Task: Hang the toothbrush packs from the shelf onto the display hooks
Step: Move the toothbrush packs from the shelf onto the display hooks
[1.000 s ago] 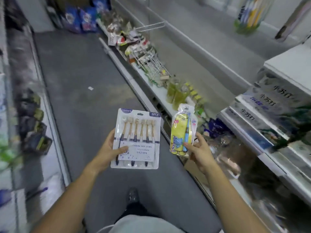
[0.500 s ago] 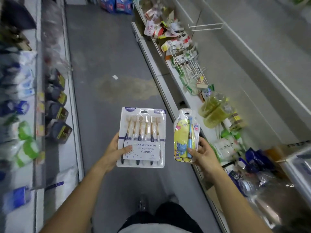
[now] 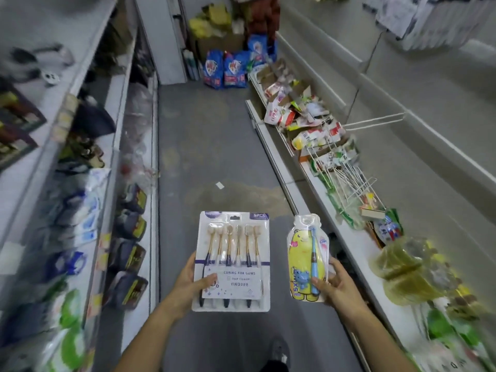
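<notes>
Grey shop aisle floor runs between stocked shelves. 1 white wire display hook projects from the bare wall panel on the person's right. Both packs are held well below and left of that hook, over the floor.

The left hand grips the flat clear blister pack of 6 gold-and-navy toothbrushes by its lower left edge. The right hand grips the yellow cartoon child's toothbrush pouch at its lower right.

Recommended: hang 1 pack at a time. Align the top hang slot with the hook tip, then slide fully on.

Legible: "6PCS", "CARING FOR GUMS", "YIKOJIFE".
</notes>
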{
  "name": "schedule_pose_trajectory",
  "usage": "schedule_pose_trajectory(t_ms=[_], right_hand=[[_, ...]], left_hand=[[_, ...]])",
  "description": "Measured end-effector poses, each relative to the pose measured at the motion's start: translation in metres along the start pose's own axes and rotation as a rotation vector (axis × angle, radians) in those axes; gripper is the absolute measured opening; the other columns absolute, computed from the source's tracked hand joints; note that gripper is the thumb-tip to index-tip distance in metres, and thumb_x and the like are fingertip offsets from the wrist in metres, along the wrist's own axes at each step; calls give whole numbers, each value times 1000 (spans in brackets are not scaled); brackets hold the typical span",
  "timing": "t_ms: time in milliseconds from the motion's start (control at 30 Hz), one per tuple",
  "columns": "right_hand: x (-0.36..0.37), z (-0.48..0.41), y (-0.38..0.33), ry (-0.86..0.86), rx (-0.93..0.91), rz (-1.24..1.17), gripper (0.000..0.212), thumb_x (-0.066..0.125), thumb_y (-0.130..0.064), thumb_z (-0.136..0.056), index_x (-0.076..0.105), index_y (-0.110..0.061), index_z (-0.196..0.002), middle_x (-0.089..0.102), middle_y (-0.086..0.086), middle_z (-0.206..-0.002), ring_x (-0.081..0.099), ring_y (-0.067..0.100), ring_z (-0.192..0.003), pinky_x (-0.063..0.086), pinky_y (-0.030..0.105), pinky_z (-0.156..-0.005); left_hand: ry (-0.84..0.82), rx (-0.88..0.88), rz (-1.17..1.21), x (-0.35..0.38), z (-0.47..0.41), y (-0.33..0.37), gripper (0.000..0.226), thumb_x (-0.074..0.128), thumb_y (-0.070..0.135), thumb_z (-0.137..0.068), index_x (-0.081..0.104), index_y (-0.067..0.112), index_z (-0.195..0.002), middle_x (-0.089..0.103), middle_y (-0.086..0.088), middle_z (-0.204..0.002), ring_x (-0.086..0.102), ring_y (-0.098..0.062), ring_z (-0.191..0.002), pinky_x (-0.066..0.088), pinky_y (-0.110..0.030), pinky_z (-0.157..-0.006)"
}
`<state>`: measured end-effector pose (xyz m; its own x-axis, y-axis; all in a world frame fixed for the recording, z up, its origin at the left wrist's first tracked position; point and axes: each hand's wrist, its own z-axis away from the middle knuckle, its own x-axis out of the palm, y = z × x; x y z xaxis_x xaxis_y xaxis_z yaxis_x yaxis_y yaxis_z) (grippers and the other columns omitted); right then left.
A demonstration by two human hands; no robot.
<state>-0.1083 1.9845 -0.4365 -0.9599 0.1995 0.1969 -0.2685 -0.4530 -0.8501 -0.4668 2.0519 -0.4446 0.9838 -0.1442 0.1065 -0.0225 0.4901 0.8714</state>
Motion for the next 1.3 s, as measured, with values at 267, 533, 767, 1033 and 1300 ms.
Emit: schedule_pose_trajectory(t_ms=[267, 533, 767, 1033, 1300], right_hand=[[44, -99, -69, -6, -30, -1, 108, 102, -48, -38, 52, -20, -130, 73, 17, -119, 72, 42, -104, 59, 60, -80], [96, -174, -101, 144, -12, -9, 100, 102, -41, -43, 53, -16, -127, 76, 13, -110, 74, 39, -95, 62, 51, -69], [120, -221, -144, 318, -114, -113, 52, 71, 3, -82, 54, -16, -127, 72, 25, -115, 70, 47, -100, 56, 65, -84], [98, -282, -186, 361, -176, -199, 101, 101, -38, -48, 49, -23, -133, 70, 23, -122, 68, 49, -107, 48, 74, -91], [62, -291, -271, 521, -359, -209, 69, 86, -17, -70, 50, -18, -129, 76, 18, -107, 75, 41, -89, 62, 56, -74]], left_hand=[[5, 21, 32, -27, -96, 80, 51, 68, -11, -86, 58, 16, -129, 76, -6, -116, 73, -23, -108, 61, -28, -76], [-166, 21, 67, -70, -229, 134, 71, 80, 3, -78, 50, 15, -141, 68, -14, -131, 66, -33, -121, 57, -47, -97], [-329, 3, -5, -75, -322, 203, 62, 67, -11, -86, 52, 18, -138, 71, -10, -127, 67, -30, -119, 61, -38, -89], [-507, 27, -83, -12, -417, 280, 67, 69, -5, -81, 49, 17, -141, 69, -12, -130, 65, -31, -122, 58, -45, -95], [-684, 104, -168, 67, -480, 373, 63, 69, -8, -82, 53, 16, -137, 69, -15, -129, 68, -33, -118, 59, -48, -93]])
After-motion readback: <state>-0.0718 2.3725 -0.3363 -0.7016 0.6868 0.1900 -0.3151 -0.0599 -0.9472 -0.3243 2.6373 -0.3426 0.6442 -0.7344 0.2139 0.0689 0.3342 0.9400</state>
